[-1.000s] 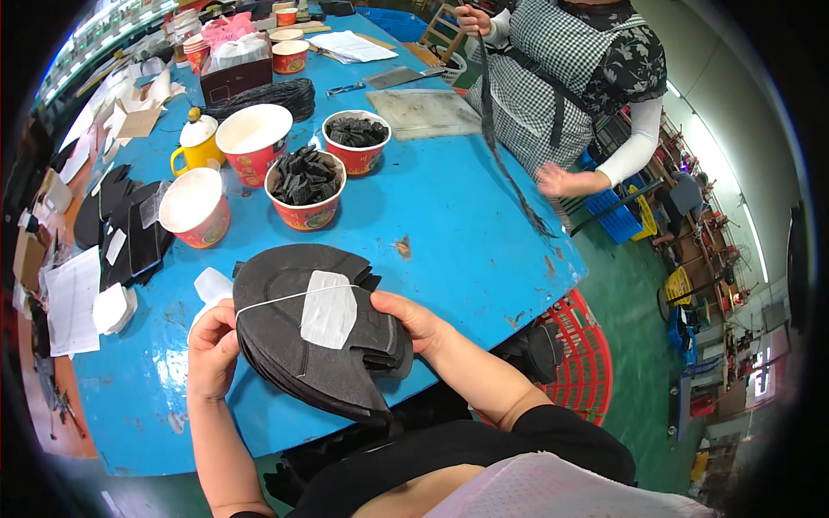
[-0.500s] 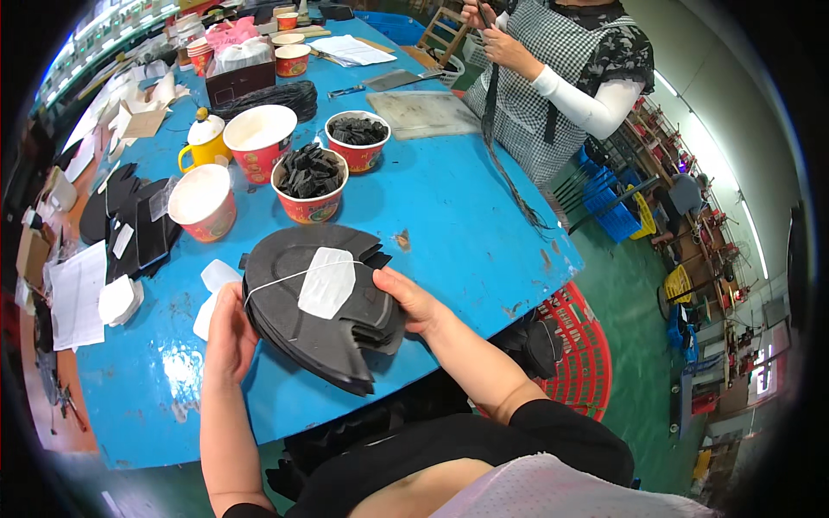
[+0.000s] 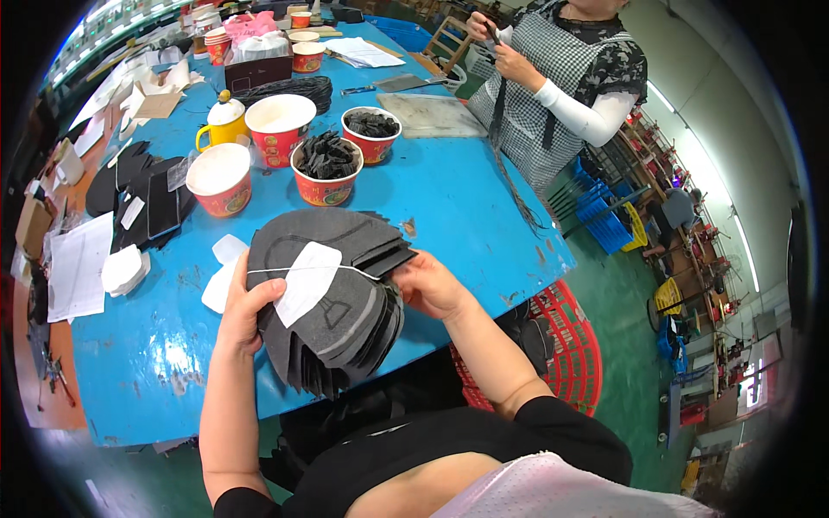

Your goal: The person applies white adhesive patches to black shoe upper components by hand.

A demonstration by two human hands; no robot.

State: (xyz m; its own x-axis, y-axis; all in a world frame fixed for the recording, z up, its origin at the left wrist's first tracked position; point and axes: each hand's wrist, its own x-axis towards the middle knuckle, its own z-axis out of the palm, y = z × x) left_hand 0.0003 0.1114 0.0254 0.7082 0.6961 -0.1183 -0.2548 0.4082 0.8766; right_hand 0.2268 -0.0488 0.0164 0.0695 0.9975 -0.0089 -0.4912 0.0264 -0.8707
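Note:
Over the table's near edge I hold a thick bundle of dark grey cut sheet pieces (image 3: 358, 324), rounded in outline and fanned at the lower edge. A thin white string crosses it, over a white paper slip (image 3: 308, 281). My left hand (image 3: 246, 302) grips the bundle's left side, thumb on top and fingers underneath. My right hand (image 3: 430, 285) is closed at its right edge, where the string goes round. Whether those fingertips pinch string or sheets is hidden. Loose white slips (image 3: 219, 287) lie beside my left hand.
The blue table (image 3: 484, 207) carries red paper tubs, two with black scraps (image 3: 326, 158), and a yellow lidded mug (image 3: 226, 121). More black pieces (image 3: 155, 194) lie left. Across the table, a person in a checked apron (image 3: 553, 86) holds dark strips. A red basket (image 3: 566, 345) stands below right.
The bundle has turned over, showing another face, and its layers have fanned apart at the bottom. My left thumb has come onto its top; my right fingers have curled in at the edge.

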